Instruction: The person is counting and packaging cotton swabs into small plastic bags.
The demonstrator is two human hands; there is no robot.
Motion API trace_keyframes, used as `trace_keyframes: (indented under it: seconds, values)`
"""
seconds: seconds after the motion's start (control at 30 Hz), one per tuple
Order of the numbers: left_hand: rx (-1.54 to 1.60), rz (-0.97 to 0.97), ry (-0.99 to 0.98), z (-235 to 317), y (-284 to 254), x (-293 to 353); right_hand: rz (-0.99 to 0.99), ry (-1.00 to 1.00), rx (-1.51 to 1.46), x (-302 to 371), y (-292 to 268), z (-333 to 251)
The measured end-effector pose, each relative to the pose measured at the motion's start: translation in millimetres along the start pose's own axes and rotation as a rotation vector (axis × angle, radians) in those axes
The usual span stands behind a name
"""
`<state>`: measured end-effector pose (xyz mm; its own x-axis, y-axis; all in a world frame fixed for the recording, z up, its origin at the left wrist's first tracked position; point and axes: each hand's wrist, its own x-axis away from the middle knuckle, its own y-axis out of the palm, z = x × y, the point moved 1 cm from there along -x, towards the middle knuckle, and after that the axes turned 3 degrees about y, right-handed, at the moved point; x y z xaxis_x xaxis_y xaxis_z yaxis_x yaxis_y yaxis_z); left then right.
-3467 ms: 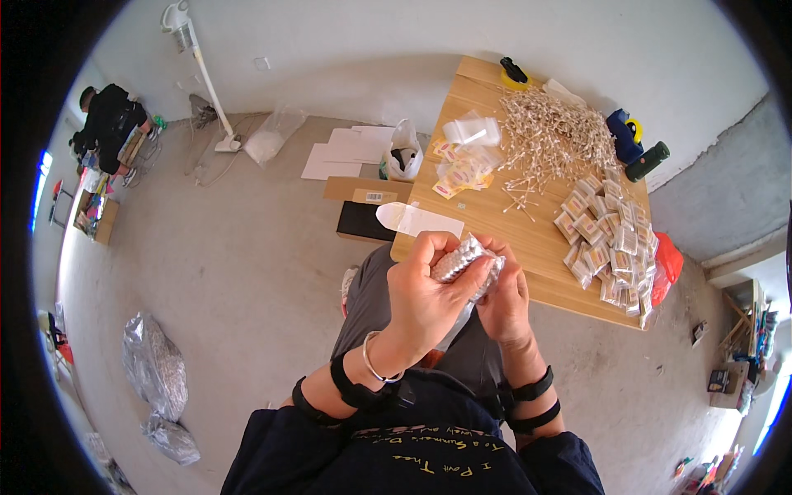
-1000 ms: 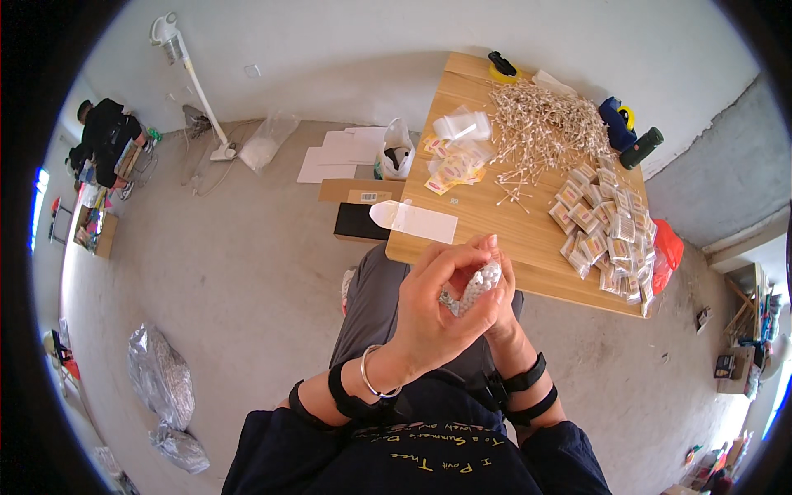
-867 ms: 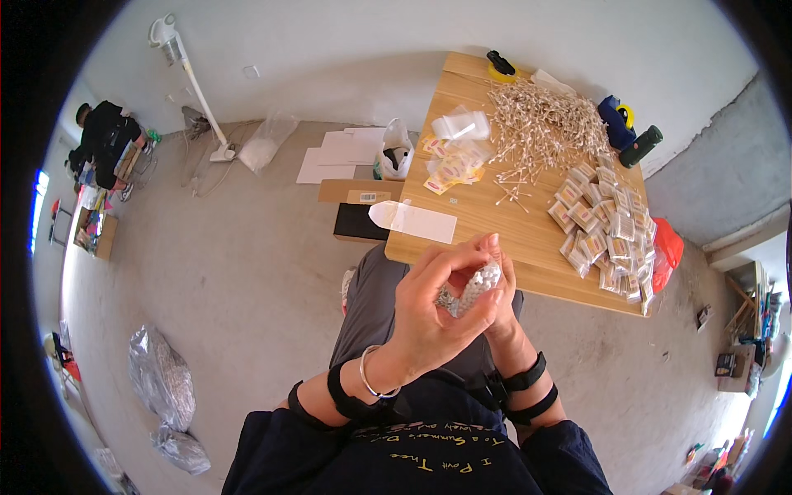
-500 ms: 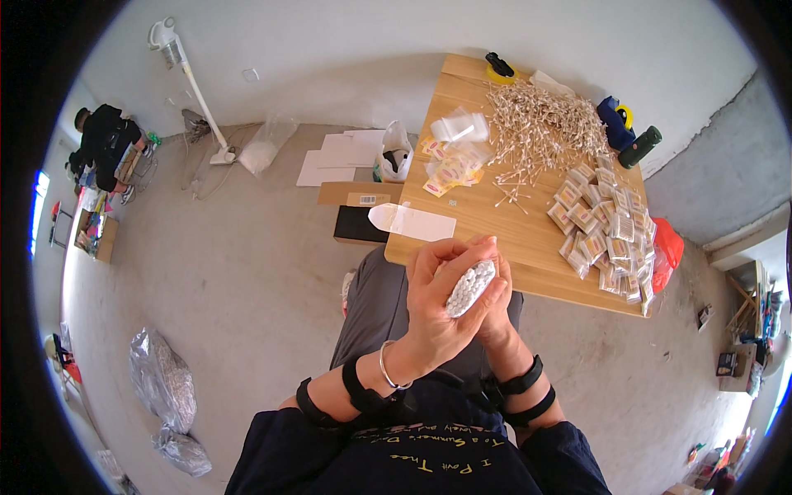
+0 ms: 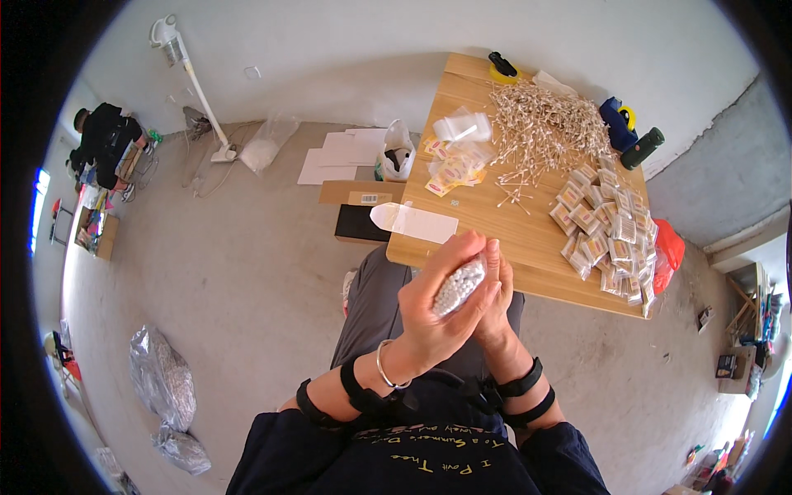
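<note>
A tight bundle of cotton swabs [image 5: 459, 287] is between my hands in front of the table's near edge, its white tips facing me. It seems to sit in a transparent plastic bag. My left hand [image 5: 426, 312] is wrapped round its left side. Against the other side presses my right hand [image 5: 493, 307], fingers fairly straight and together. The bundle's far end is hidden by my fingers. Just beyond my left hand, a white paper strip [image 5: 425, 223] with a pointed end lies on the table corner and overhangs it.
The wooden table [image 5: 495, 235] carries a heap of loose cotton swabs [image 5: 549, 124], many filled packets [image 5: 606, 223], and printed plastic bags [image 5: 456, 169]. A dark green bottle [image 5: 642, 148] lies at the right. On the floor stand a cardboard box [image 5: 363, 223] and a white bag [image 5: 396, 153]. Another person [image 5: 111, 144] bends far left.
My left hand has shifted slightly left and closed further round the bundle. My right fingers have straightened along it, and shiny plastic now shows over the tips.
</note>
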<state>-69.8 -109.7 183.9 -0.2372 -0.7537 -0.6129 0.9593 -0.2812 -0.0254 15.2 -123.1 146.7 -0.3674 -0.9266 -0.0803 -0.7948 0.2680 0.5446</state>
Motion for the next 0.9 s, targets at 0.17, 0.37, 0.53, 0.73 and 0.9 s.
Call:
trace_keyframes:
  seconds: [0.17, 0.37, 0.53, 0.73, 0.9]
  values:
    - [0.119, 0.066, -0.152, -10, -13, -4, 0.173, -0.217, 0.554, -9, -9, -5]
    - [-0.159, -0.084, -0.163, -15, -28, -13, 0.126, -0.207, 0.965, -5, 5, -32]
    - [0.062, 0.124, -0.285, -35, -27, -6, 0.025, -0.264, 0.728, 1, 8, -37]
    - [0.370, 0.254, -0.473, -57, -29, -2, 0.050, -0.544, 0.911, 17, 13, -40]
    - [0.433, 0.254, -0.500, -55, -28, -2, -0.001, -0.864, 1.089, 25, 24, -38]
